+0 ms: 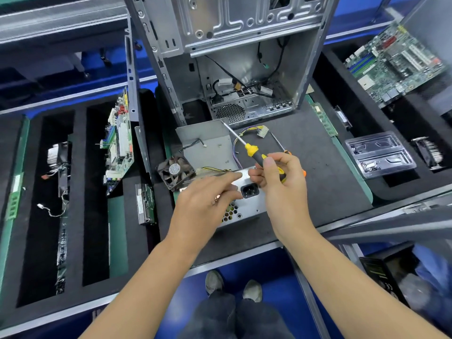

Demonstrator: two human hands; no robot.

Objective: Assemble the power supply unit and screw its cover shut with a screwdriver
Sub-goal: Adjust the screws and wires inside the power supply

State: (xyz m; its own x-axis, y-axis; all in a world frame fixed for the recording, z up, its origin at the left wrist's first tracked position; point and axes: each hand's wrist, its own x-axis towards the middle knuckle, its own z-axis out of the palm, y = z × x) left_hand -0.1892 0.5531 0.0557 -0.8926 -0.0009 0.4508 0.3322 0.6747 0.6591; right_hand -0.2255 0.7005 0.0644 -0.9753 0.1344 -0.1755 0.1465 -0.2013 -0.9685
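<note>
The silver power supply unit (247,206) lies on the dark foam mat, its black socket facing me. Its grey metal cover (208,143) lies open behind it, with loose screws on it and a cable bundle with a white connector (263,131) beside it. A black fan (175,171) sits at the unit's left corner. My right hand (281,187) grips a yellow and black screwdriver (252,150), shaft pointing up and left above the cover. My left hand (208,199) lies over the unit's top, fingers stretched toward its upper edge.
An empty computer case (232,57) stands upright behind the mat. A second screwdriver (281,145) lies behind my right hand. A clear tray of screws (380,155) sits to the right, a motherboard (396,62) at far right, circuit boards (119,140) in foam slots at left.
</note>
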